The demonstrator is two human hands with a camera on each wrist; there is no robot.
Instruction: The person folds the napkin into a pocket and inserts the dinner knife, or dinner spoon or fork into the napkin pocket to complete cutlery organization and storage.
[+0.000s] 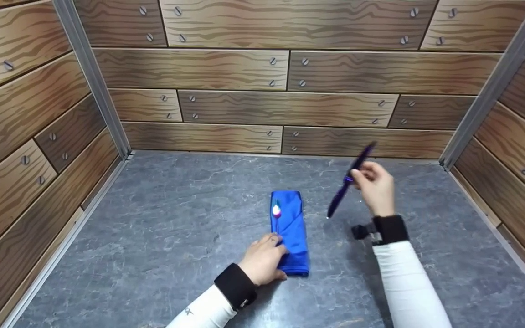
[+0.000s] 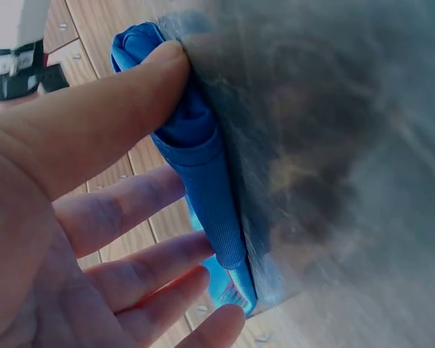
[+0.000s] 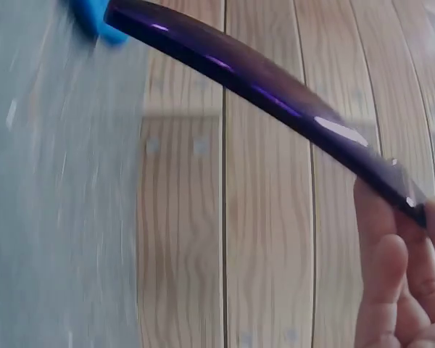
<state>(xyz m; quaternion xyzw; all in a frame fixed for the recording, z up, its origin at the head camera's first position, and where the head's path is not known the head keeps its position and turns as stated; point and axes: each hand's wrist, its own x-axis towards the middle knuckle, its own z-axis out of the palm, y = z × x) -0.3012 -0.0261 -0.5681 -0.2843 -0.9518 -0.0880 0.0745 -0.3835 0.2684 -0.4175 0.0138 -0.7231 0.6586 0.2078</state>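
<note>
A folded blue cloth napkin (image 1: 293, 223) lies lengthwise on the grey tabletop. On its left part sits a shiny, rainbow-tinted fork (image 1: 276, 211), tines pointing away; its lower handle is hidden by my left hand (image 1: 263, 258). That hand rests on the napkin's near left side. In the left wrist view its thumb touches the cloth (image 2: 203, 170) at one end, while the other fingers lie fairly straight along it. My right hand (image 1: 375, 187) pinches a dark purple table knife (image 3: 268, 101) near its middle, raised above the table to the right of the napkin.
Wood-patterned panels (image 1: 226, 68) wall the table (image 1: 176, 196) at the back and both sides. Metal corner posts (image 1: 94, 77) stand at the back left and back right. Each wrist wears a black band (image 1: 391, 229) over a white sleeve.
</note>
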